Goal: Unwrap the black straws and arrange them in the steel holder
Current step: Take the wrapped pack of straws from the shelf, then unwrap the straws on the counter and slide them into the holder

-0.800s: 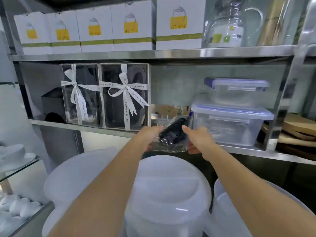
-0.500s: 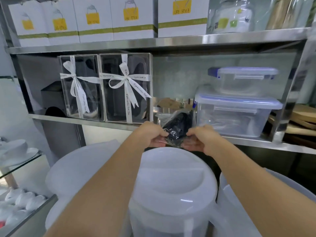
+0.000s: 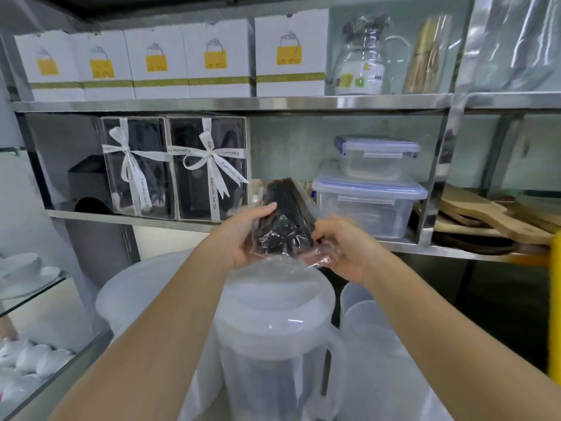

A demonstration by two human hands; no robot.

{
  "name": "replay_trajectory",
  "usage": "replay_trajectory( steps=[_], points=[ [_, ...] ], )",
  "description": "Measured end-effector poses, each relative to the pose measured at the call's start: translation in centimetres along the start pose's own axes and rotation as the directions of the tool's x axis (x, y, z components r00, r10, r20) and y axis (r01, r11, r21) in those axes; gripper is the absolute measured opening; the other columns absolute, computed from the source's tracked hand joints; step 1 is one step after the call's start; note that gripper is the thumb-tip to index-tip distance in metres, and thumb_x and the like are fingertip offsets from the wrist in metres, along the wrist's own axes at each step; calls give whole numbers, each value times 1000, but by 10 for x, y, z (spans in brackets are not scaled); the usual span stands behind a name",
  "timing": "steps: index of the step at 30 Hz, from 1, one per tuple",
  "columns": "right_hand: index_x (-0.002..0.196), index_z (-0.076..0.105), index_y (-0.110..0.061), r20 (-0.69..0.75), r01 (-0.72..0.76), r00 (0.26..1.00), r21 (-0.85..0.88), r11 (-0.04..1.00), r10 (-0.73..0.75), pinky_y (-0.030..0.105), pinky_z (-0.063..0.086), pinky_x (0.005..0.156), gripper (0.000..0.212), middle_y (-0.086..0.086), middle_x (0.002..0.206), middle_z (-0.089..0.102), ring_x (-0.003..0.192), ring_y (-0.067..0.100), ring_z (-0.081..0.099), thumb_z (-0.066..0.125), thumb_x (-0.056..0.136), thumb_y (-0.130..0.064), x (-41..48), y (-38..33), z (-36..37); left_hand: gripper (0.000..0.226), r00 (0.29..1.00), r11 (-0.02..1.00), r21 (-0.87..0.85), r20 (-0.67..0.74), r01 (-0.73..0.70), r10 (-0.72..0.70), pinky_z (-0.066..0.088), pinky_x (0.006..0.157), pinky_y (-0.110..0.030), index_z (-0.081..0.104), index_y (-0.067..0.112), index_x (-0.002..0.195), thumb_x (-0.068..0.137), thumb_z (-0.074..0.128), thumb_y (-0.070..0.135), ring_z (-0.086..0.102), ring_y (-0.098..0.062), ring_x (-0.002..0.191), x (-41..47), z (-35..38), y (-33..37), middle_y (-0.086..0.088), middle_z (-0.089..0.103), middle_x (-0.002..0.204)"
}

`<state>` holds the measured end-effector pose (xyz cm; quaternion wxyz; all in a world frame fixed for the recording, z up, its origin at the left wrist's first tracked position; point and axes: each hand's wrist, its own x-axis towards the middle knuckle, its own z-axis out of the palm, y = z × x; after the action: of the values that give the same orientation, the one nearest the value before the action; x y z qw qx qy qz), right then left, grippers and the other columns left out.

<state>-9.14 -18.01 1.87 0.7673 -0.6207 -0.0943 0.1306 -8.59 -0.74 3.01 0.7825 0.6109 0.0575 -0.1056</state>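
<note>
Steel shelves (image 3: 230, 103) carry white boxes (image 3: 291, 53) and plastic containers (image 3: 368, 205). Above a lidded pitcher (image 3: 273, 323), left hand (image 3: 239, 238) and right hand (image 3: 340, 250) both grasp the wrapped black straws (image 3: 285, 217).

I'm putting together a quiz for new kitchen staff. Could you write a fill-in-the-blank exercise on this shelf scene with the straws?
1. The left hand and right hand hold the black straws, wrapped in clear ____.
2. The two gift boxes are tied with ____ ribbons.
3. The small lidded container sits ____ the large lidded container.
4. The top shelf carries ____ white boxes with yellow labels.
Missing words: plastic; white; on top of; five.
</note>
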Motion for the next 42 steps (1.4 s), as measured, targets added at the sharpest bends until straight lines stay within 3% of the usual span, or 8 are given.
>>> replay_trajectory(
  steps=[5,10,15,23,27,31,39,42],
  points=[
    [97,61,-3,54,60,997,5,998,-61,33,55,55,16,11,76,69,65,25,67,53,89,-14,-52,-10,-5,10,987,986,58,-23,-157,158,52,42,-23,62,7,93,86,59,15,69,-16,52,-51,21,-2,-5,73,64],
    [108,65,-8,5,51,999,-70,996,-50,46,54,84,36,16,101,72,93,32,69,58,88,-37,-112,-26,-10,27,970,954,181,73,-240,230,59,70,-37,58,-2,106,83,64,10,72,-26,79,-113,53,-27,-17,73,90],
    [114,48,-10,-252,69,964,-64,996,-84,35,58,63,42,11,102,67,80,22,72,70,81,-23,-185,-15,-22,29,960,942,217,173,-256,221,56,81,-45,59,2,108,82,65,14,70,-31,88,-168,97,-68,-20,70,101],
    [110,55,-3,-463,23,886,-21,999,-31,37,57,65,36,17,102,68,83,28,71,70,81,-19,-291,16,-66,35,944,968,213,326,-133,58,54,87,-44,64,7,108,83,64,32,70,-26,91,-219,167,-130,-11,74,96],
    [117,47,-6,-578,10,816,-5,1000,-11,51,57,77,50,19,108,66,91,34,69,73,78,-22,-335,30,-89,45,919,998,59,391,24,-45,52,62,-34,71,15,75,91,44,47,71,-15,60,-242,203,-154,-2,74,65],
    [125,40,-8,-637,-4,771,13,1000,12,55,55,78,61,20,106,67,88,35,69,75,76,-20,-369,44,-113,31,944,999,29,326,44,-51,53,51,-31,61,10,92,95,43,35,69,-21,61,-257,233,-184,-7,71,72],
    [147,18,-22,-654,-178,720,-499,848,-233,39,38,102,73,8,145,36,128,26,41,60,88,-36,-401,65,-169,19,975,999,31,220,11,-17,46,44,-23,53,18,84,97,39,20,61,-9,44,-270,292,-229,5,66,52],
    [144,29,-25,-580,-94,811,-263,960,-79,29,43,91,71,-2,136,48,118,16,49,57,84,-52,-412,72,-192,21,974,998,57,226,13,-25,54,49,-27,58,17,92,99,39,21,68,-11,59,-274,319,-250,2,72,66]
  ],
)
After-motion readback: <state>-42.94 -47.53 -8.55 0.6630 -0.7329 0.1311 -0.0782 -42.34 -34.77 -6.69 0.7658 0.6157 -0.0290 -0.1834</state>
